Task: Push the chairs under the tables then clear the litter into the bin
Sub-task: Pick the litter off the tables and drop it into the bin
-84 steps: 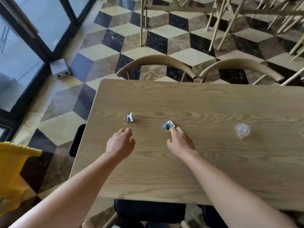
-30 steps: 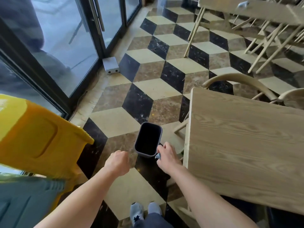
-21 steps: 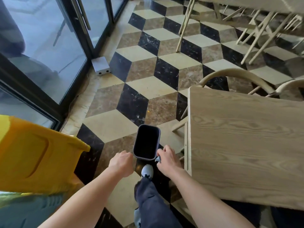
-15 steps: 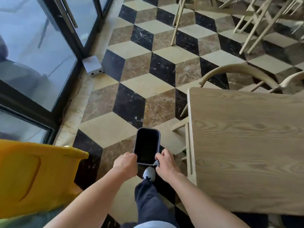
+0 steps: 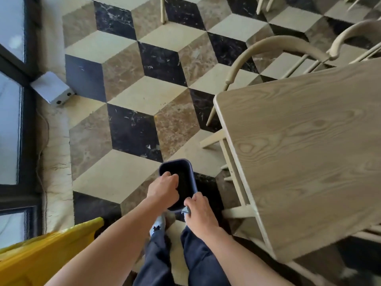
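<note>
A small dark bin (image 5: 186,180) stands on the floor by the wooden table's (image 5: 309,153) left end. My left hand (image 5: 165,188) hovers over the bin's opening as a closed fist, and whatever it holds is hidden inside. My right hand (image 5: 199,212) is at the bin's near right rim, pinching a crumpled silver-blue wrapper (image 5: 185,210). Two curved-back wooden chairs (image 5: 278,45) are tucked in at the table's far side.
A yellow plastic object (image 5: 41,261) sits at the lower left. Glass doors (image 5: 12,124) and a white box (image 5: 52,90) line the left wall. My legs and a shoe (image 5: 157,225) are just behind the bin. Another table's leg stands at the top.
I have left the table, where both wrappers lay, and stepped up to the bin. My left hand moved from beside the bin to over its opening; my right hand reached its rim.
</note>
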The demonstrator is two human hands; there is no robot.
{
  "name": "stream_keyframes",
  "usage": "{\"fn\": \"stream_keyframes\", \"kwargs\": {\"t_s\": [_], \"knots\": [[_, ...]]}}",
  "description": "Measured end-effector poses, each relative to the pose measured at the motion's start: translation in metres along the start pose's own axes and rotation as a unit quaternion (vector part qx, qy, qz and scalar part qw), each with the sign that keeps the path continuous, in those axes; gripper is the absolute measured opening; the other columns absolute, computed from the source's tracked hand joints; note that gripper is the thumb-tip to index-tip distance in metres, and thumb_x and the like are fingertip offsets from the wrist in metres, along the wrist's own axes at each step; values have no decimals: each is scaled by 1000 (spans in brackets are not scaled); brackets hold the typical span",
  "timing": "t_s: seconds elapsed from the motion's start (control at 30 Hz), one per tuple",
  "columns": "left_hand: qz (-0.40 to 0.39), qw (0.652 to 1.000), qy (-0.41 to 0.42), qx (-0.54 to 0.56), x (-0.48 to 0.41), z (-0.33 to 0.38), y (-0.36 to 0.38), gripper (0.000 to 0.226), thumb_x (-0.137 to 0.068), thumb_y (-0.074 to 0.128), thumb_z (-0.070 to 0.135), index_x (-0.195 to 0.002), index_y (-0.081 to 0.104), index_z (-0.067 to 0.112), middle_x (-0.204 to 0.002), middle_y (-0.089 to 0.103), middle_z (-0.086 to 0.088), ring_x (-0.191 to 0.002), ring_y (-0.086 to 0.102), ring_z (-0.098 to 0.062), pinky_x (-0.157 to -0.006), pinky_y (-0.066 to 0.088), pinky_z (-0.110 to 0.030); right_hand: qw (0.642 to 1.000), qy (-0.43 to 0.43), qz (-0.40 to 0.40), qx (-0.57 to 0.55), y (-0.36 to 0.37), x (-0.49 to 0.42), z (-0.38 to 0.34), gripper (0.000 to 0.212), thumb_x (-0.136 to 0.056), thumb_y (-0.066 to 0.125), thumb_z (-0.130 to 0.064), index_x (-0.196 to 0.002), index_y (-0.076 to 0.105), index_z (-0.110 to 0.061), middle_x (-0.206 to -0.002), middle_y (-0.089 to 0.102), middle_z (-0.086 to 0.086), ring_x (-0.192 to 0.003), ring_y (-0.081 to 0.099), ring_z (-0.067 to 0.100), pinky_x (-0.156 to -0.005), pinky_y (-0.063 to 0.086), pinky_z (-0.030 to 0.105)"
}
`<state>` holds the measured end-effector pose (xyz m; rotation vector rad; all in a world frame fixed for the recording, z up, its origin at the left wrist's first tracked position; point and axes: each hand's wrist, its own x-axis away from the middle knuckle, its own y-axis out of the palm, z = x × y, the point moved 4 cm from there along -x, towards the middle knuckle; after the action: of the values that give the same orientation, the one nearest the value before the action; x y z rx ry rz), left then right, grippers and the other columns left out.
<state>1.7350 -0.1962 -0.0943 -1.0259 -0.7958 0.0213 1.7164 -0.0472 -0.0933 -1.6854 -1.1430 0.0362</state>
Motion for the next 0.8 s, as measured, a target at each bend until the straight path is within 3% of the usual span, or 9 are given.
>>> {"fn": "stream_keyframes", "kwargs": {"t_s": [0.27,0.4,0.5,0.63,0.73,0.8], "knots": [[-14,998,53,12,-52,-7,12,19,-91,54,18,-110,54,21,-110,48,0,-94,54,-25,-71,54,-41,994,73,67,-38,13,-27,-6,33,-88,68,-16,-120,61,-17,-121,50,6,-112,51,25,-89,53,33],[-43,997,57,6,-64,-16,19,37,-88,61,21,-124,52,25,-124,52,0,-112,54,-28,-79,53,-42,994,99,43,-20,16,-32,-4,40,-88,69,-22,-126,55,-20,-132,44,8,-115,48,30,-86,53,37],[-71,996,58,-18,-62,-23,16,40,-90,58,17,-128,52,25,-128,52,0,-114,54,-27,-84,54,-42,992,125,18,-5,12,-25,4,37,-92,64,-21,-127,53,-19,-130,43,7,-114,47,28,-83,51,35],[-110,989,85,-52,-44,-31,-2,28,-90,54,16,-118,55,21,-122,53,-4,-105,56,-28,-88,54,-42,987,162,4,9,-8,-6,10,26,-97,57,-22,-122,55,-18,-124,45,6,-111,47,26,-81,49,34],[-109,986,98,-75,-29,-30,-32,17,-86,54,16,-102,53,21,-112,54,-5,-96,56,-26,-83,55,-42,981,192,4,9,-32,8,11,22,-98,54,-22,-119,55,-15,-125,46,8,-111,49,29,-83,49,38],[-98,986,103,-86,-17,-24,-53,16,-87,55,20,-103,55,21,-109,56,-4,-92,58,-25,-77,55,-40,976,216,21,5,-52,20,8,20,-98,54,-23,-116,55,-15,-124,47,8,-113,49,30,-85,49,41]]}}
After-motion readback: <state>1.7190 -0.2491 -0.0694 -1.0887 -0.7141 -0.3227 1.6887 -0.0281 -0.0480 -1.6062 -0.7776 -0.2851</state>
